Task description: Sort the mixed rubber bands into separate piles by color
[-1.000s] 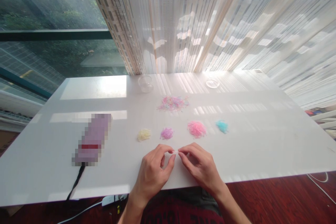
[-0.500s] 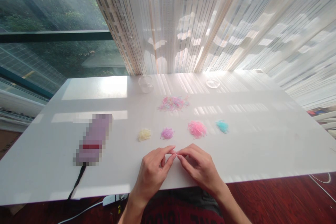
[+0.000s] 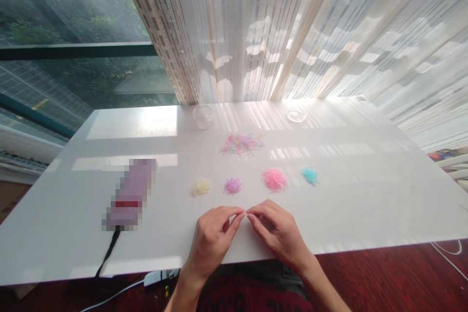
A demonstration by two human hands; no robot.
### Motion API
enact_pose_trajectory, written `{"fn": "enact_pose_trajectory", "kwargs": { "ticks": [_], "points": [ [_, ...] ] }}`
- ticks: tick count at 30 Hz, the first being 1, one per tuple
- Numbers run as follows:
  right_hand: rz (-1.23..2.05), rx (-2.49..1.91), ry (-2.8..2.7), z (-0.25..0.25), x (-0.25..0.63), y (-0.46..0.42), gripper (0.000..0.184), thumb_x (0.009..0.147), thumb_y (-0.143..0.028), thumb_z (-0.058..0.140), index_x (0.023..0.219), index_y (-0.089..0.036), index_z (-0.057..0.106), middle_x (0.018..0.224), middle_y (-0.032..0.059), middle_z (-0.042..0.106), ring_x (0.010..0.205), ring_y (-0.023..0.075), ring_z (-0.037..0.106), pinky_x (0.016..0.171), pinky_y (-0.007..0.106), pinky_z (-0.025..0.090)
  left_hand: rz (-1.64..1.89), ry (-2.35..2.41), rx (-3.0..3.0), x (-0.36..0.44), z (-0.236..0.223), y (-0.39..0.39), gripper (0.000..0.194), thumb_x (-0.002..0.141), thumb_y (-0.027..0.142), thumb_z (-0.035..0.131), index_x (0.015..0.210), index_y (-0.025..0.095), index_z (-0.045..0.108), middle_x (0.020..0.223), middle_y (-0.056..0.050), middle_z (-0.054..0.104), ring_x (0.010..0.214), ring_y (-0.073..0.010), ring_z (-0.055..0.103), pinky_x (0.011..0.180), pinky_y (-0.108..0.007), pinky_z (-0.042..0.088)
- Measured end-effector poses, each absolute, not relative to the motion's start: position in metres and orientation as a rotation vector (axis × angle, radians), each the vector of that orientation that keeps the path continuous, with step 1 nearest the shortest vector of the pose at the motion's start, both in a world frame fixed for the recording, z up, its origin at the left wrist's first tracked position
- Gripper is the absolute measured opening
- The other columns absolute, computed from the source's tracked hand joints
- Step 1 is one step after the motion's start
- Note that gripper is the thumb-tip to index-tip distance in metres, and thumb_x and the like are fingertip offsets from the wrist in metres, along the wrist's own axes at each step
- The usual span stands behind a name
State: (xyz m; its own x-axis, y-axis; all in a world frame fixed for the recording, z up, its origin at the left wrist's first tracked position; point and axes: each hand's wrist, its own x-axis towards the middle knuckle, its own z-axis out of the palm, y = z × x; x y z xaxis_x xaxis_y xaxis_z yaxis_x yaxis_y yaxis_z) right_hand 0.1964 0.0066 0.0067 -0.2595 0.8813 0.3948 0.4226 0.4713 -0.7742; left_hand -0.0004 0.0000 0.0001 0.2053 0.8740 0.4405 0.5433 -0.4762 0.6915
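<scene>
1. Yellow pile: on white table.
2. My left hand: thumb and forefinger pinched narrow; can't tell if anything's between.
3. Purple pile ahead; mixed pile farther back.
4. My right hand: narrow pinch, tips beside the left's; contents unclear.
5. Pink pile ahead; blue pile rightmost.

Left hand: index fingertip lowered onto thumb; gap to right hand narrowed.
</scene>
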Motion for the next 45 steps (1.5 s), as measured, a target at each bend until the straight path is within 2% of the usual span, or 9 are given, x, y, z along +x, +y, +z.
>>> {"fn": "enact_pose_trajectory", "kwargs": {
  "ticks": [7,21,34,45],
  "points": [
    [0.686,-1.106,-1.848,0.0072,0.1966,0.0067,0.013,0.102,-0.015,0.062,0.101,-0.023,0.073,0.084,0.0014,0.073,0.075,0.015,0.068,0.071,0.025,0.055,1.148,1.397,2.067,-0.001,-0.0006,-0.0017,0.008,0.103,0.025,0.068,0.098,0.021,0.073,0.079,0.001,0.075,0.06,-0.0126,0.062,0.063,-0.026,0.05],
    [0.658,-1.102,-1.845,0.0057,0.1964,0.0066,0.011,0.102,-0.017,0.064,0.101,-0.023,0.072,0.084,0.0017,0.073,0.075,0.0152,0.069,0.072,0.026,0.057,1.129,1.37,2.062,-0.0012,0.0003,-0.0027,0.008,0.103,0.024,0.067,0.099,0.022,0.072,0.08,0.0,0.075,0.058,-0.0119,0.058,0.064,-0.025,0.05],
    [0.622,-1.142,-1.801,0.0077,0.1953,0.0057,0.011,0.1,-0.017,0.065,0.096,-0.023,0.073,0.08,0.0017,0.072,0.072,0.0157,0.068,0.068,0.026,0.056,1.115,1.399,2.062,-0.0003,0.0025,-0.0015,0.008,0.103,0.024,0.066,0.099,0.021,0.072,0.075,0.001,0.073,0.056,-0.0122,0.059,0.062,-0.025,0.05],
    [0.618,-1.148,-1.799,0.0095,0.1961,0.0047,0.009,0.099,-0.018,0.067,0.094,-0.022,0.073,0.08,0.0014,0.072,0.072,0.0151,0.068,0.068,0.026,0.055,1.149,1.377,2.075,-0.0023,0.0008,-0.0016,0.012,0.105,0.024,0.064,0.099,0.021,0.073,0.08,0.0,0.077,0.059,-0.0129,0.063,0.063,-0.025,0.05]
  ]
}}
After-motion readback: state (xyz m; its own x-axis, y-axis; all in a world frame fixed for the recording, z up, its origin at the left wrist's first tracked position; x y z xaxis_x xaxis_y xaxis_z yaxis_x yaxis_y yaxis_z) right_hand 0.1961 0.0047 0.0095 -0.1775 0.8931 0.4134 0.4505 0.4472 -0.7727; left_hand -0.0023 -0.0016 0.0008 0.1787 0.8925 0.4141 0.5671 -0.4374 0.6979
